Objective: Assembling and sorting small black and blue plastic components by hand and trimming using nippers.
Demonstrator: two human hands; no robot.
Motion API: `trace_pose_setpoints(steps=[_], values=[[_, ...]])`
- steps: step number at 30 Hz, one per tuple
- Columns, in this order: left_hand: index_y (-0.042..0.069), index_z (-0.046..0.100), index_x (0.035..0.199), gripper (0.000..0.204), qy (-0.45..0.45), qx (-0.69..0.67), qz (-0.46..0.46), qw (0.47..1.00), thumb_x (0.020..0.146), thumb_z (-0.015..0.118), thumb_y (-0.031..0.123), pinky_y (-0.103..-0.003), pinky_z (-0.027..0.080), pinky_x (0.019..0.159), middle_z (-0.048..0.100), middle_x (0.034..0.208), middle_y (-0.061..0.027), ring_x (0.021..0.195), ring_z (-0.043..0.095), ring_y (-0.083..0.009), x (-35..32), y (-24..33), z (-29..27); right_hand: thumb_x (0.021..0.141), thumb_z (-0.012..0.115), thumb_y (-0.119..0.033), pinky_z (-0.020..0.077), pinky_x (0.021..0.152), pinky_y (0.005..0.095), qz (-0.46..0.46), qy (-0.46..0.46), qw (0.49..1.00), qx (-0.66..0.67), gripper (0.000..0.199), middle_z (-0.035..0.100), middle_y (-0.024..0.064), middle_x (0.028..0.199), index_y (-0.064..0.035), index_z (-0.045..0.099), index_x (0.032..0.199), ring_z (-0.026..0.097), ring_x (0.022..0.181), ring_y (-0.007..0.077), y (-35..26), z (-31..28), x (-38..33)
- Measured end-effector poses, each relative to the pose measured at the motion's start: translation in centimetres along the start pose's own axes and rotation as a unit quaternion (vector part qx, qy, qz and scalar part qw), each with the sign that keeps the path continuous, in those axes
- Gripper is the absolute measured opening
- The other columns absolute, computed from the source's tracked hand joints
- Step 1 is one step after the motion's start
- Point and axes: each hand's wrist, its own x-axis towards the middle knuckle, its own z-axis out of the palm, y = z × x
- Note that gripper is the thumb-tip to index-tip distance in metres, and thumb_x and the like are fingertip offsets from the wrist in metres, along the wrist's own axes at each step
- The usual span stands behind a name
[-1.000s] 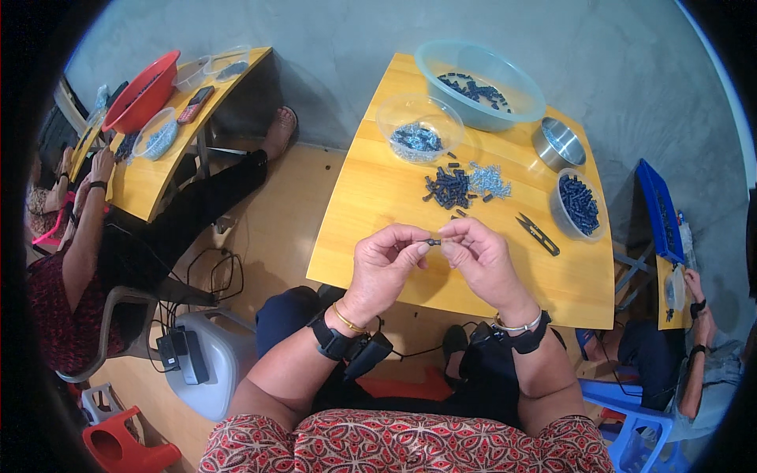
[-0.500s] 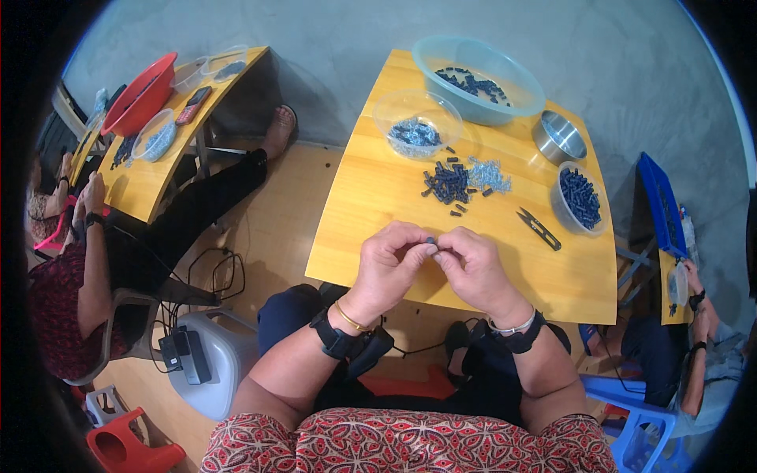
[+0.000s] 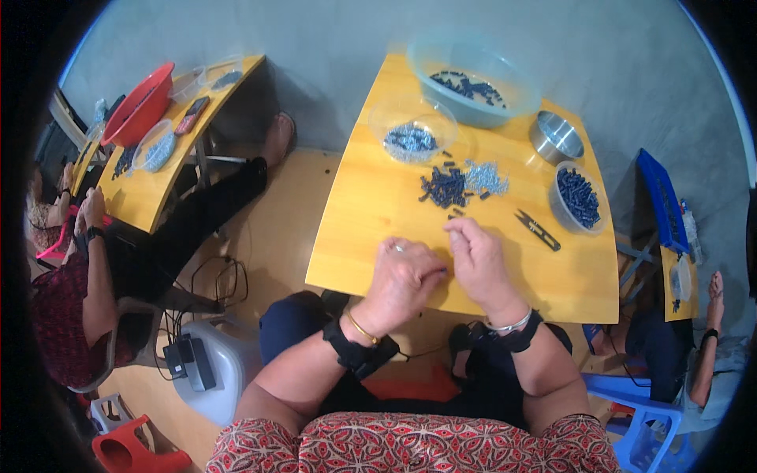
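My left hand (image 3: pixel 404 277) is curled over the near part of the yellow table, with a speck of a small dark piece showing at its fingertips. My right hand (image 3: pixel 479 262) is a little apart from it, thumb and fingers drawn together; whatever they hold, if anything, is hidden. Just beyond the right fingertips lie a few loose dark pieces and a pile of short dark cylindrical pieces (image 3: pixel 444 188). A heap of small silvery metal bits (image 3: pixel 485 177) adjoins that pile. Black thread snips (image 3: pixel 538 230) lie to the right of my right hand.
At the back stand a large pale-blue basin (image 3: pixel 505 117), a clear bowl (image 3: pixel 412 142) of mixed pieces and a steel bowl (image 3: pixel 557 137). A tub of dark pieces (image 3: pixel 578 199) sits at the right edge. Other people work at tables on both sides; a grey stool (image 3: pixel 229 378) is at lower left.
My hands, fingertips together before, have come apart. The left has turned, its back now upward; the right has moved forward toward the dark pile.
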Motion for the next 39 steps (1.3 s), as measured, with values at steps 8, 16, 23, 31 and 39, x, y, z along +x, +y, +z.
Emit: trace_pose_setpoints(steps=[8, 16, 23, 31, 39], values=[[0.007, 0.06, 0.072, 0.012, -0.021, 0.005, -0.007, 1.0, 0.062, 0.063, 0.001, -0.035, 0.035, 0.08, 0.056, 0.073, -0.0043, 0.074, 0.052, -0.0229, -0.5, 1.0, 0.4, 0.074, 0.045, -0.004, 0.0382, 0.065, 0.0432, -0.065, 0.003, 0.983, -0.169, 0.013, 0.058, 0.0152, 0.073, -0.0033, 0.054, 0.083, 0.052, 0.072, 0.0339, 0.5, 0.8, -0.7], [0.006, 0.06, 0.071, 0.011, 0.011, 0.012, -0.025, 1.0, 0.062, 0.062, 0.0, -0.036, 0.035, 0.083, 0.057, 0.074, -0.0051, 0.074, 0.053, -0.0237, -0.4, 1.1, 1.4, 0.073, 0.045, -0.006, 0.0352, 0.068, 0.0417, -0.062, -0.008, 0.982, -0.176, 0.013, 0.058, 0.0128, 0.077, -0.0046, 0.054, 0.083, 0.049, 0.076, 0.0313, 0.9, 0.8, -0.6], [0.007, 0.057, 0.062, 0.006, 0.048, 0.014, -0.009, 0.999, 0.062, 0.061, 0.003, -0.038, 0.035, 0.076, 0.053, 0.066, -0.0062, 0.07, 0.051, -0.0249, -0.3, 1.5, 1.9, 0.071, 0.045, -0.003, 0.0351, 0.067, 0.0415, -0.079, 0.041, 0.988, -0.126, 0.013, 0.056, 0.0104, 0.076, -0.006, 0.054, 0.08, 0.048, 0.076, 0.0312, 0.9, 0.9, 0.0], [0.007, 0.054, 0.059, 0.011, 0.054, 0.011, -0.012, 0.998, 0.058, 0.063, 0.0, -0.035, 0.034, 0.071, 0.051, 0.062, -0.0048, 0.066, 0.048, -0.0244, -0.9, 2.0, 2.6, 0.066, 0.048, -0.004, 0.0336, 0.064, 0.0398, -0.081, 0.043, 0.984, -0.153, 0.007, 0.052, 0.0072, 0.07, -0.0085, 0.051, 0.062, 0.046, 0.072, 0.0282, 1.5, 1.0, -0.5], [0.007, 0.052, 0.057, 0.011, 0.037, 0.04, -0.022, 0.998, 0.057, 0.061, 0.001, -0.036, 0.032, 0.069, 0.049, 0.064, -0.006, 0.068, 0.049, -0.024, -1.0, 2.0, 2.8, 0.068, 0.048, -0.009, 0.03, 0.063, 0.0388, -0.088, 0.047, 0.971, -0.218, 0.008, 0.049, 0.007, 0.066, -0.0082, 0.049, 0.06, 0.045, 0.071, 0.0275, 1.5, 1.1, -0.5]])
